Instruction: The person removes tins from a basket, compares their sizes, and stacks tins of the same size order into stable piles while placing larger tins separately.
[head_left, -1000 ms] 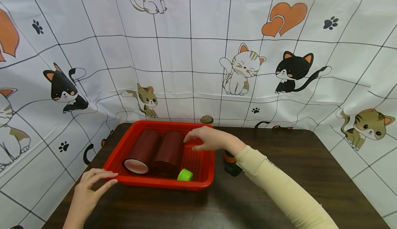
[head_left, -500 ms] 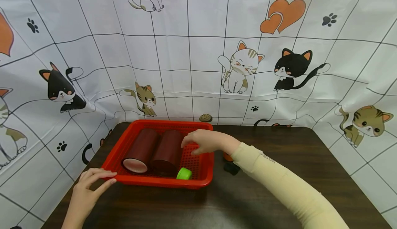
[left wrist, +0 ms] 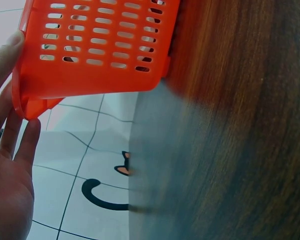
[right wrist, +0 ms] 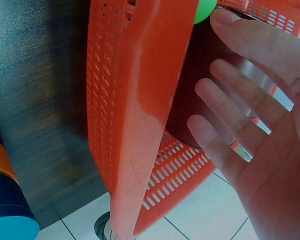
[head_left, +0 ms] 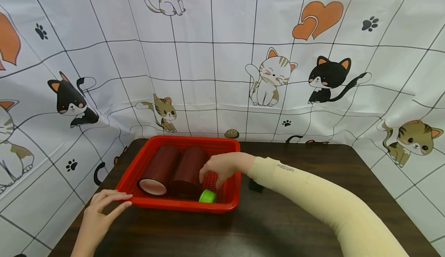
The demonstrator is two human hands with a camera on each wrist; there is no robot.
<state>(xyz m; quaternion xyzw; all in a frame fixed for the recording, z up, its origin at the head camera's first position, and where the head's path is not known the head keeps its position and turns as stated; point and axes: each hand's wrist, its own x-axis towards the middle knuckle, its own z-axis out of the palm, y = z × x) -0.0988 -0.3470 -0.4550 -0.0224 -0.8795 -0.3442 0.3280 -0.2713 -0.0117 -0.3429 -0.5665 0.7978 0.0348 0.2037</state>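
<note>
Red basket [head_left: 174,204]: cropped, wrist views | black object [head_left: 255,186]: partly behind sleeve [head_left: 313,189]

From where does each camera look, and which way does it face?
Head: worn on the head, faces forward and down to the red basket; left hand, right hand and right sleeve show.
Left wrist: worn there, faces the basket's outside and the table; left hand shows.
Right wrist: worn there, faces the basket and a brown cylinder; right hand shows.
Head and right wrist share the green object.
</note>
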